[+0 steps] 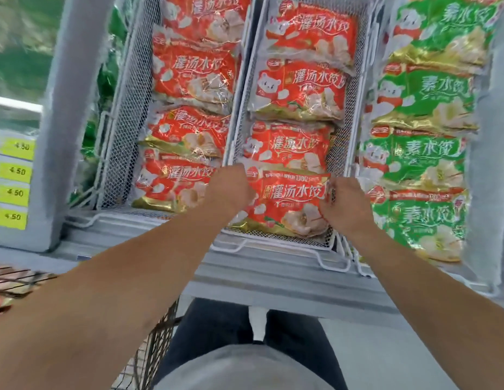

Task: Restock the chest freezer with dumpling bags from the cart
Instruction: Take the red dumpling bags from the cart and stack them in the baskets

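Both hands are on the same red dumpling bag (290,202), the nearest one in the middle wire basket (276,243) of the chest freezer (273,280), just below the centre of the frame. The left hand (231,190) has its fingers curled over the bag's left edge; the right hand (342,205) is curled over the right edge, fingers bent tight against the plastic. Each grip is closed on the bag, which lies tilted at the front end of its row, overlapping the next red bag behind it.

Three more red bags run up the middle basket toward the top of the frame. The left basket (124,130) holds a similar row of red bags (189,80), and at the right of the frame lies a row of green bags (422,161). The baskets are white mesh, side by side, their rims resting on the freezer's pale grey front ledge.

At the left edge, yellow price tags (16,171) reading 4.50 are stacked down a grey panel. In the lower left, a dark wire cart (152,350) shows beneath the left forearm, with something red in it, too blurred to make out. Dark trousers and a pale floor fill the bottom centre.
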`<state>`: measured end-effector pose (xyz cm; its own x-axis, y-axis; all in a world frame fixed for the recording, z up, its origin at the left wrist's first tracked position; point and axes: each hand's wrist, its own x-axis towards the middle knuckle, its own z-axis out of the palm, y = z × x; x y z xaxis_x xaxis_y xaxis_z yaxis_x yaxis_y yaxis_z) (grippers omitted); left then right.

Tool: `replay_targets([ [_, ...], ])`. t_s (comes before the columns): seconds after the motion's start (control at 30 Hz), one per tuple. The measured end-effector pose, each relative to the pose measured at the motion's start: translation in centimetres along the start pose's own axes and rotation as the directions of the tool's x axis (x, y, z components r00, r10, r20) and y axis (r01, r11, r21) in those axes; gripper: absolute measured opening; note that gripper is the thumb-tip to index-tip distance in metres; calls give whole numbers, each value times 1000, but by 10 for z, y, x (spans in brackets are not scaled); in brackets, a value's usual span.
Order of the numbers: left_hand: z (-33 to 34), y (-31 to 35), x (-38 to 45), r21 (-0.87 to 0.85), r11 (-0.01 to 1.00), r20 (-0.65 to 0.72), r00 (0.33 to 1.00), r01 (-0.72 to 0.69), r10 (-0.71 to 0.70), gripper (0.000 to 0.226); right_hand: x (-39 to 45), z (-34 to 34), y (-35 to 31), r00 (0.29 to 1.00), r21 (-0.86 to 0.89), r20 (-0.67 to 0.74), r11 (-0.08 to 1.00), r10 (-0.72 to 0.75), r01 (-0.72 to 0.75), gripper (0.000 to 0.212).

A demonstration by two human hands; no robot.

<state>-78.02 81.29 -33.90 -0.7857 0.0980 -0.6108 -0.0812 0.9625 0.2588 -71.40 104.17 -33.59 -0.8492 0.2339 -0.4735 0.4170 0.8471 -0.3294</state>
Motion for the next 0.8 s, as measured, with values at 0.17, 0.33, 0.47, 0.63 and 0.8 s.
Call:
replay_targets([
  [0.17, 28, 8, 19, 40, 959, 70, 958, -281, 278, 56, 30, 29, -9, 961, -153, 254, 977, -108, 151, 66],
  [0.33, 58, 4, 32, 205, 909, 297, 908, -363, 295, 111, 31, 52, 6, 894, -401, 448, 886, -30, 231, 119],
  [0.47, 80, -7, 35, 248, 910, 331, 912, -333, 244, 122, 22, 59, 14, 888, -532, 459, 801, 1, 274, 126],
  [0.63, 87, -15, 37, 263, 913, 283, 929, -313, 238, 126, 24, 60, 7, 896, -571, 444, 777, 19, 266, 127],
  [0.8, 75, -10, 37, 224, 918, 336, 910, -329, 244, 123, 23, 50, 6, 893, -560, 449, 768, -33, 310, 128],
])
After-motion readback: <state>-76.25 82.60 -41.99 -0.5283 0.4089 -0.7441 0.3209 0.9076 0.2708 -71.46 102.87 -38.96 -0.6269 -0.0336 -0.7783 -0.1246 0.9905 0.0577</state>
